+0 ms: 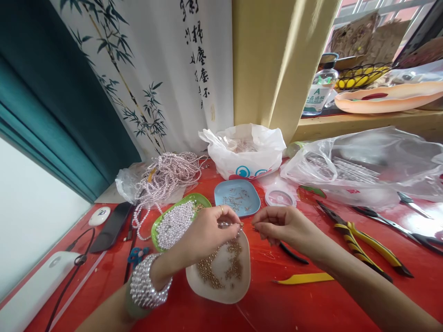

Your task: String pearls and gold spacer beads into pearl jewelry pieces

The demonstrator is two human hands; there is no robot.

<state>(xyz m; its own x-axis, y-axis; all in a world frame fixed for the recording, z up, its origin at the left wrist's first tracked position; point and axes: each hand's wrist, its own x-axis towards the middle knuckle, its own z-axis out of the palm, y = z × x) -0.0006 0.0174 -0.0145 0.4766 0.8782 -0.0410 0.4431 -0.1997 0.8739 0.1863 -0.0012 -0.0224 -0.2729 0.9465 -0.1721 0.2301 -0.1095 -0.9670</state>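
Observation:
My left hand [212, 228] is closed in a pinch above the white dish [218, 295]. A few small shiny beads [224, 225] show between its fingers, with a gold bit at the fingertips. Close by on the right, my right hand [282, 223] is also pinched; whatever it holds is too small to make out. The fingertips are a short gap apart. Gold beads [211, 272] lie in the white dish in two patches. Behind my left hand, a green dish [154, 233] holds many pearl beads [176, 223]. A pearl bracelet [147, 281] wraps my left wrist.
A blue dish [254, 193] with small metal pieces lies beyond my hands. Pearl strands [166, 175] are heaped at left. Yellow tweezers [304, 278], pliers [356, 244] and scissors [398, 227] lie at right. Plastic bags [263, 159] stand behind; a phone [112, 228] is left.

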